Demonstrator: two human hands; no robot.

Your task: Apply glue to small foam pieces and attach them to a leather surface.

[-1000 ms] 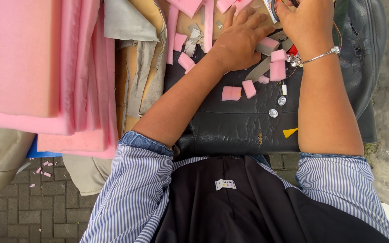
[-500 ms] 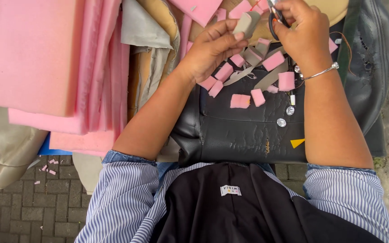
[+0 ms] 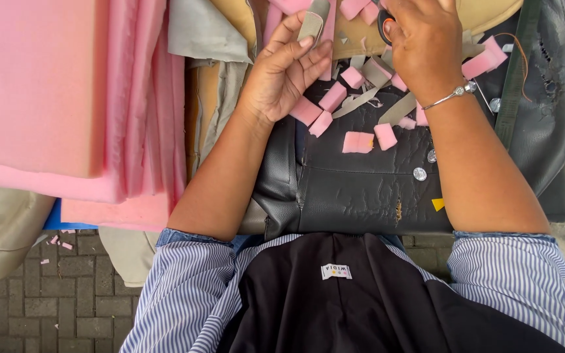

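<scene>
I see the left hand [image 3: 282, 78] now lifted, pinching a grey strip [image 3: 312, 23]; the right hand [image 3: 426, 46] has closed on scissors [image 3: 385, 23], so cutting resumes.

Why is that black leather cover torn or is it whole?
Torn. The black leather cover has a ragged little split near its front edge, with lighter material showing through.

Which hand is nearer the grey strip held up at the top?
Left. The left hand pinches the grey strip in its fingertips. The right hand is off to the strip's right, apart from it, on scissors.
</scene>
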